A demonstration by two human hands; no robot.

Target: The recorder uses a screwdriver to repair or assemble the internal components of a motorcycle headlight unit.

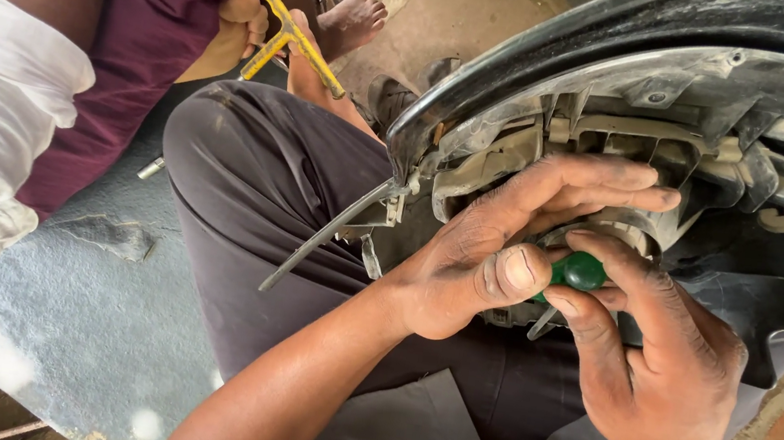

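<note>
The right hand (664,377) pinches the smooth green screwdriver handle (579,271), probably slippery; the left hand (500,244), fingers together, steadies the rigid headlight housing (691,98).

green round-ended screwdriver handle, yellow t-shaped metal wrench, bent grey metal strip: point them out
green round-ended screwdriver handle (581,271), head view, rounded end
yellow T-shaped metal wrench (292,28), head view, junction of the bars
bent grey metal strip (328,234), head view, mid-length

Green screwdriver handle (583,271) — yellow T-wrench (291,31)
</note>
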